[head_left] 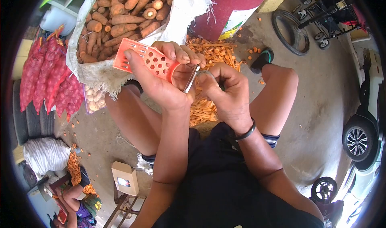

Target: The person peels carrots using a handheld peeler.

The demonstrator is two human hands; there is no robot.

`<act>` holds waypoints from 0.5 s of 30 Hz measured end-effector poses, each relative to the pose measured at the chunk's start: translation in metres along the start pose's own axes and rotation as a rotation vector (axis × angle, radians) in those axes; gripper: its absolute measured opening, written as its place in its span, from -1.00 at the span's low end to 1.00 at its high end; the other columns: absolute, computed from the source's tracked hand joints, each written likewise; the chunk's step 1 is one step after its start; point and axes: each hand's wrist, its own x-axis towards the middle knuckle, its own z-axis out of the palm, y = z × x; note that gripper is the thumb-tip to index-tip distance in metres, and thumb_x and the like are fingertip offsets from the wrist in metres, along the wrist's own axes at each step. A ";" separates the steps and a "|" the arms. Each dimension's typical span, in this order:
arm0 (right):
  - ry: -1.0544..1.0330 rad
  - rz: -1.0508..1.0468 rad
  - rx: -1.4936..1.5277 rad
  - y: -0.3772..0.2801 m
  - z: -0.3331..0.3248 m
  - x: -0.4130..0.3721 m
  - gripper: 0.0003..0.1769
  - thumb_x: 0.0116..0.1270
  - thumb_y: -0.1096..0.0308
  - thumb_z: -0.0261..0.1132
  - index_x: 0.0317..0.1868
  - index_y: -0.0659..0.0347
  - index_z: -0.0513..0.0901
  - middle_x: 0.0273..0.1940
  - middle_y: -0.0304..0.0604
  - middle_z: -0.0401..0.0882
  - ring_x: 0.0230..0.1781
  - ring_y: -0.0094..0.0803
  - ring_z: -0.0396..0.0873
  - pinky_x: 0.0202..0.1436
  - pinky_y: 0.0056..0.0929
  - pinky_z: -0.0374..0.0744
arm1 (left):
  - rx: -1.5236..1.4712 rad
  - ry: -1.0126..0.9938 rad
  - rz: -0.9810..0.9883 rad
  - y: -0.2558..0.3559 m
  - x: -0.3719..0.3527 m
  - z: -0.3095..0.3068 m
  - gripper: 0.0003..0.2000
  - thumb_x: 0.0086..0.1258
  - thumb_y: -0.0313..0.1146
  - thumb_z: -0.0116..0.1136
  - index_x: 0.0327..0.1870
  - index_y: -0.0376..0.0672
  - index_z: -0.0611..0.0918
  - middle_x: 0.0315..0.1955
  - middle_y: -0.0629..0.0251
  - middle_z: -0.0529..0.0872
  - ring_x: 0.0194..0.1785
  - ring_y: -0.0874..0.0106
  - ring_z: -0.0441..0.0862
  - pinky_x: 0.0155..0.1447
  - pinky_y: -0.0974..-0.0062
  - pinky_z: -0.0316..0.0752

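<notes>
An orange plastic grater-peeler (159,62), with round holes, slotted teeth and a metal blade at one end, is gripped in my left hand (161,85). The thumb presses along its flat side while the fingers curl over the far edge. Close beside the blade (191,79), my right hand (229,91) is closed in a pinch. A small greyish bit shows between its thumb and forefinger, too small to name. Beyond my hands, a white woven sack (90,73) holds many carrots (124,21). Orange peelings (205,109) are heaped on the floor between my legs.
A maroon bin (209,11) stands behind the peelings. Red mesh bags (44,75) hang at the left. A wheel (290,33) and a car (368,135) are on the right. Another person (74,204) sits at lower left, near a cardboard box (125,178).
</notes>
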 end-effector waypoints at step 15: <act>-0.094 -0.043 -0.099 0.000 -0.008 -0.003 -0.81 0.36 0.45 0.35 -0.42 0.26 0.56 -0.52 -0.44 0.45 -0.47 -0.74 0.31 -0.42 -0.63 0.31 | 0.045 -0.036 -0.036 0.001 -0.002 0.002 -0.33 0.51 0.40 -0.20 -0.45 -0.12 0.47 -0.59 0.33 0.48 -0.41 0.32 0.50 -0.25 0.27 0.43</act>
